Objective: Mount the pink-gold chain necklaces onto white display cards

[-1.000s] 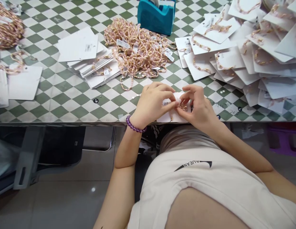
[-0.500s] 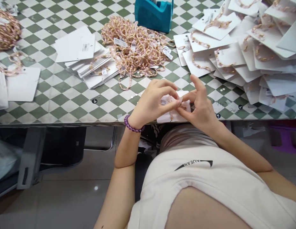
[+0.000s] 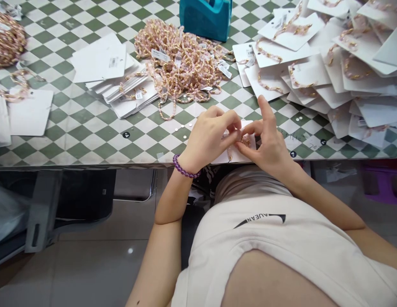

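Note:
At the table's front edge lies a white card with a pink and gold beaded strand on it, partly covered by my hands. My left hand, a purple bead bracelet at its wrist, is closed in a pinch over the card. Opposite it, my right hand pinches with thumb and a finger while its index finger points up. The fingertips of both hands meet above the card, and what they grip is too small to make out.
Beyond my hands sits a heap of beaded strands, with a teal tape dispenser behind it. White cards are stacked left of the heap. Many carded strands pile up at the right. More strands lie far left.
My left hand has shifted slightly right, its wrist turning and its fingers curling in more. My right hand stays almost in place, its raised finger slightly higher.

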A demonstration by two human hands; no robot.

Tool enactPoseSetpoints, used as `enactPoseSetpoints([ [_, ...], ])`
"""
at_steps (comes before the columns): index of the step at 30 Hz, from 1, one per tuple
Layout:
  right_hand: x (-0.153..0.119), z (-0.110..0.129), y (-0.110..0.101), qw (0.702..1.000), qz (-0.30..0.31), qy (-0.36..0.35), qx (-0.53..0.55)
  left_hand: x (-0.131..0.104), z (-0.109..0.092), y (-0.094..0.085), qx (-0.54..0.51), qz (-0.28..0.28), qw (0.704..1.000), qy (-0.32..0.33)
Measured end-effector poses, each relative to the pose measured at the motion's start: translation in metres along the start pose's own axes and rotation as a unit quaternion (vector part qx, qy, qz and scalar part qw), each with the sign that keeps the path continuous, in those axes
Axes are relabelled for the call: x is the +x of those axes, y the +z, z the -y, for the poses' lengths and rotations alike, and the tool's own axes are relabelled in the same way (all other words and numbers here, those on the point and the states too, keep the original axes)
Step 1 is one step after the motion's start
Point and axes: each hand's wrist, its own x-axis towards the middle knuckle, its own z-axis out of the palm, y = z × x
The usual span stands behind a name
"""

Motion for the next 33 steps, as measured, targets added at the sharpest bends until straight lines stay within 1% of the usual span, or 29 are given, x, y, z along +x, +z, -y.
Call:
enactPoseSetpoints([
  [4,0.0,0.001,0.001,1.0,0.006,-0.004,0.01,0.001,-0.006,0.003,0.006,-0.003,0.999,-0.039],
  [7,0.0,0.0,0.002,1.0,-0.005,-0.02,-0.006,0.001,-0.008,0.004,0.015,-0.008,0.998,-0.062],
  [10,-0.002,-0.001,0.003,0.999,-0.022,-0.028,-0.021,0.001,-0.01,0.005,0.025,-0.013,0.997,-0.075],
  [16,-0.003,-0.002,0.0,0.999,-0.022,-0.029,-0.025,0.002,-0.013,0.009,0.054,0.004,0.995,-0.088],
  [19,-0.003,-0.002,-0.001,0.999,-0.017,-0.036,-0.029,0.001,-0.01,0.013,0.064,-0.008,0.995,-0.074],
  [22,-0.003,-0.002,-0.002,0.999,-0.007,-0.027,-0.029,0.001,-0.004,0.014,0.08,-0.049,0.994,-0.06],
  [24,-0.003,-0.001,-0.002,1.0,-0.002,-0.016,-0.027,-0.002,-0.003,0.012,0.079,-0.069,0.994,-0.042],
  [26,-0.003,-0.001,-0.003,1.0,0.001,-0.008,-0.022,-0.006,-0.005,0.006,0.066,-0.06,0.996,-0.006],
  [28,-0.002,-0.001,-0.003,1.0,0.002,-0.002,-0.02,-0.012,-0.011,0.0,0.065,-0.025,0.997,0.028],
  [30,-0.002,-0.001,-0.004,1.0,0.004,0.002,-0.021,-0.018,-0.018,-0.005,0.088,0.007,0.995,0.036],
  [33,-0.001,-0.002,-0.004,1.0,0.006,0.009,-0.028,-0.024,-0.029,-0.006,0.127,0.011,0.991,0.031],
])
